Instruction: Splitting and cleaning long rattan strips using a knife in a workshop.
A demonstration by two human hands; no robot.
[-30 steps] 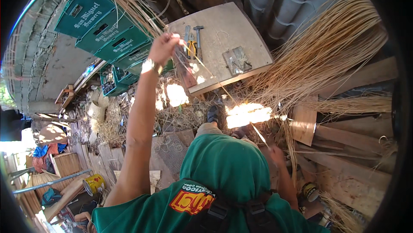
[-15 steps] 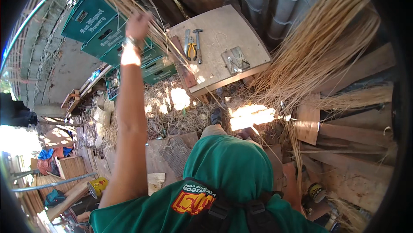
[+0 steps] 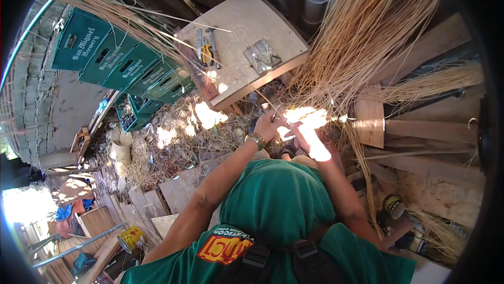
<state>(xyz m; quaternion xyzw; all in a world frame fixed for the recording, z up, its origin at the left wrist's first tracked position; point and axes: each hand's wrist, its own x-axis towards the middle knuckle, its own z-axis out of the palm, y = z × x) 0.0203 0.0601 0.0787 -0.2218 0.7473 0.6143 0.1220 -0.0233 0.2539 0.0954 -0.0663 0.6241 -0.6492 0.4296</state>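
My left hand (image 3: 269, 125), with a watch (image 3: 255, 140) on its wrist, is closed in front of my body, beyond my knees. A thin pale cane strip (image 3: 262, 98) runs from near the table edge down to its fingers. A small dark item shows at those fingertips, too small to name. Close beside it on the right is my right hand (image 3: 301, 136), also closed, its fingers bent toward the left one. Glaring sunlight washes out part of that hand and wrist, so what it holds is hidden.
Ahead stands a wooden table (image 3: 231, 37) with pliers (image 3: 206, 53), a hammer (image 3: 214, 48) and a metal plate (image 3: 261, 57). Stacked green crates (image 3: 105, 63) at left bear a cane bundle (image 3: 115, 13). A large cane bundle (image 3: 362, 32) leans at right. Shavings (image 3: 184, 147) litter the ground.
My left hand has let go of the cane bundle over the crates and come back toward my body. My right hand has risen from the lower right to meet it.
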